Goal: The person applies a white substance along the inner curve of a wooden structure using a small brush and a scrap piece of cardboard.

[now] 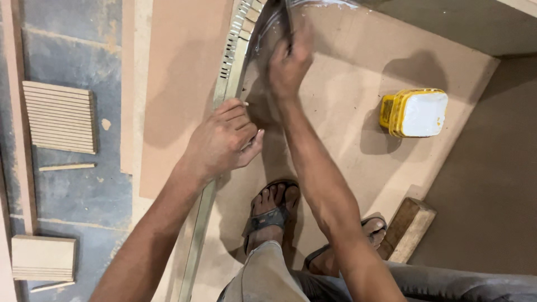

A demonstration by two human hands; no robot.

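Spreading white glue along the curved kerfed strip point(232, 56) standing on edge across the brown board point(347, 112). Left hand point(221, 142) clenched on the strip's top edge, steadying it. Right hand point(288, 64) just beyond, fingers pinched on something small, not identifiable, pressed against the strip's inner face. Yellow glue tub point(415, 113) well right of the strip. Best kept: firm bracing, even strokes, thin unbroken coat.

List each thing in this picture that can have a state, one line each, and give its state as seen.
left hand: fingers curled, pressing on the curved slotted strip
right hand: fingers bunched, pressed to the strip's wet inner face
curved slotted strip: standing on edge, bent along the board
yellow tub: open, full of white paste
wooden block: lying flat, untouched
stack of thin slats: lying flat, neat
sandals: worn on the feet
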